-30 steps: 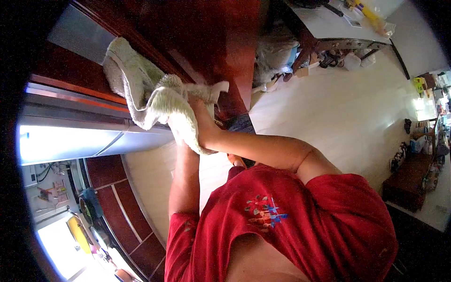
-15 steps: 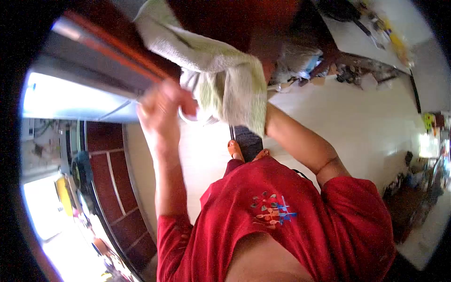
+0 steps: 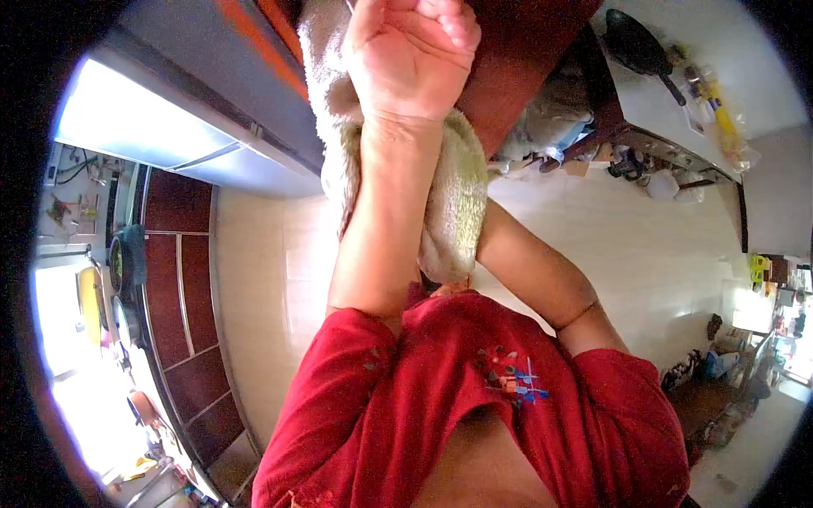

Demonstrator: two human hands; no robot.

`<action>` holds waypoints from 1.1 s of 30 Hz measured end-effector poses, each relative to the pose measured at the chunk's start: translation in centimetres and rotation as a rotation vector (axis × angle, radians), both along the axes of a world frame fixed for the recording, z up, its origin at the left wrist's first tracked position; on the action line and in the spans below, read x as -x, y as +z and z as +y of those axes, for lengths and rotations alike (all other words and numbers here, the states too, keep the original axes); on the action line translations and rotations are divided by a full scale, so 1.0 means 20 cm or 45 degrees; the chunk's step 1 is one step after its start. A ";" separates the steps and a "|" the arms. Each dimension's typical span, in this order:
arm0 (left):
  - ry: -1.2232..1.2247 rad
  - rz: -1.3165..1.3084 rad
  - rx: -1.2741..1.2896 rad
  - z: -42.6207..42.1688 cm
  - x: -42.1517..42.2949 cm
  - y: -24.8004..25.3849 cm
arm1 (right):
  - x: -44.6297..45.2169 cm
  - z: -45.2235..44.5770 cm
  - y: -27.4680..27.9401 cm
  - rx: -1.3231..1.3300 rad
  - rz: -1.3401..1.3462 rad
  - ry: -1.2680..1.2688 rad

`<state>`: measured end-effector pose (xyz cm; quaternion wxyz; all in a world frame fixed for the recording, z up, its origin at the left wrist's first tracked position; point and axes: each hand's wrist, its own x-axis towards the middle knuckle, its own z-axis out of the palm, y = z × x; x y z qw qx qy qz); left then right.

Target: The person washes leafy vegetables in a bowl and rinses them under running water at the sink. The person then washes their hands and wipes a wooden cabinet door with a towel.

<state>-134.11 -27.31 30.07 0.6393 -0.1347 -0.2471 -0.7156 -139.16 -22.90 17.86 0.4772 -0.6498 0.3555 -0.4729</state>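
Observation:
My left hand (image 3: 415, 55) is raised at the top of the view, palm toward me. Its fingers curl loosely, apart from the thumb, and the top edge cuts part of them off. I see nothing in the palm. Behind this hand and forearm hangs a pale green-grey fluffy towel (image 3: 457, 199), its lower end in front of my body. My right forearm (image 3: 533, 267) reaches up behind the towel, which hides my right hand. A dark red-brown surface (image 3: 529, 63) lies beyond the towel, and a grey panel with an orange edge (image 3: 262, 46) is to the left.
A dark pan (image 3: 635, 42) and yellow packaging (image 3: 724, 118) lie on the counter at upper right. Bags and loose items (image 3: 550, 127) are beneath it. Dark red cabinets (image 3: 165, 288) line the left side. Pale floor tiles (image 3: 610, 229) surround me.
My left hand has moved up and right, from beside the towel to in front of it, and turned palm toward me. The towel hangs lower, and the view has shifted slightly.

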 end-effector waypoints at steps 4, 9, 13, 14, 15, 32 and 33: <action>-0.124 -0.038 -0.197 0.08 -0.01 -0.04 | 0.12 -0.15 0.02 0.028 0.180 -0.005; -0.165 -0.067 0.011 0.14 -0.12 -0.27 | 0.37 -0.36 0.08 0.101 0.439 -0.120; 0.044 -0.151 -0.305 0.16 -0.28 -0.42 | 0.41 -0.24 0.17 0.622 0.579 -0.321; -0.010 -0.065 -0.249 0.14 -0.31 -0.48 | 0.35 -0.13 0.18 0.739 0.531 -0.229; 0.265 -0.101 -0.504 0.12 -0.27 -0.53 | 0.29 0.01 0.16 0.801 0.479 -0.034; 1.246 -2.218 0.154 0.50 -0.23 -0.67 | 0.07 -0.03 0.02 1.043 0.553 0.002; 1.194 -2.224 0.125 0.50 -0.21 -0.67 | 0.10 -0.08 -0.05 0.733 0.811 -0.050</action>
